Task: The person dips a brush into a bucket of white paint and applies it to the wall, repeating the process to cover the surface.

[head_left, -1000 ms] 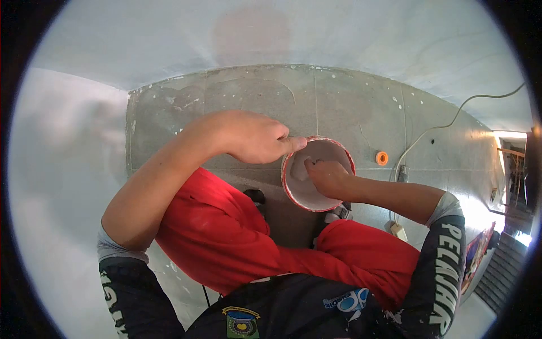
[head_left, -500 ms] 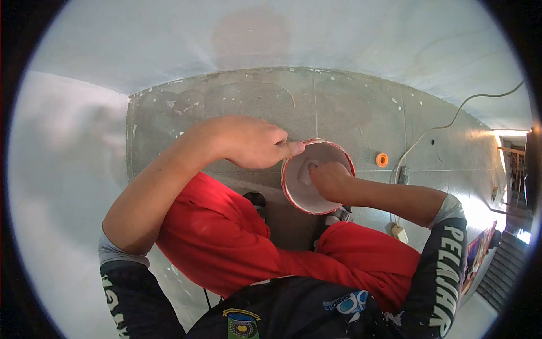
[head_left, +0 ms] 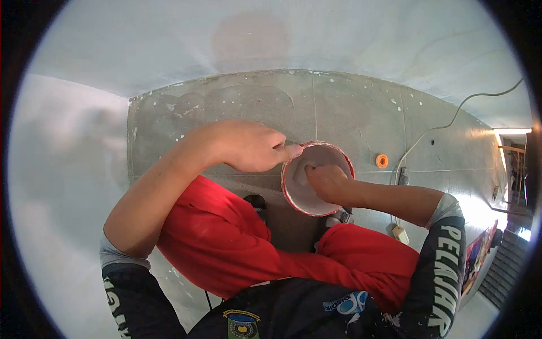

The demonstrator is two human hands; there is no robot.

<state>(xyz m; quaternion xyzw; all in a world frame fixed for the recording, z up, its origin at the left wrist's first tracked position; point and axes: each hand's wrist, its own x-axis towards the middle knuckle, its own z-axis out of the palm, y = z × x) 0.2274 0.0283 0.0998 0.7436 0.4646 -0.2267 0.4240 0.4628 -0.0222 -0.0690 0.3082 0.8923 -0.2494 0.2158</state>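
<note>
A round bucket (head_left: pixel 286 192) with a red-stained rim stands on the floor between my feet, with a smooth pale grey-white paste (head_left: pixel 305 195) inside. My left hand (head_left: pixel 257 148) is closed at the bucket's upper left edge, its thumb and fingers pinching the rim. Down inside the bucket is my right hand (head_left: pixel 330 183), its fingers curled together close to the paste. Whatever those fingers hold, if anything, is hidden beneath the hand.
An orange ring-shaped roll (head_left: pixel 382 161) lies on the tiled floor right of the bucket. A pale cable (head_left: pixel 432 131) runs across the floor to a white power strip (head_left: pixel 400 234). Walls rise ahead and on the left (head_left: pixel 68 169). White specks dot the tiles.
My right hand has shifted slightly left inside the bucket. My left hand keeps its place at the rim, and the bucket stays where it was.
</note>
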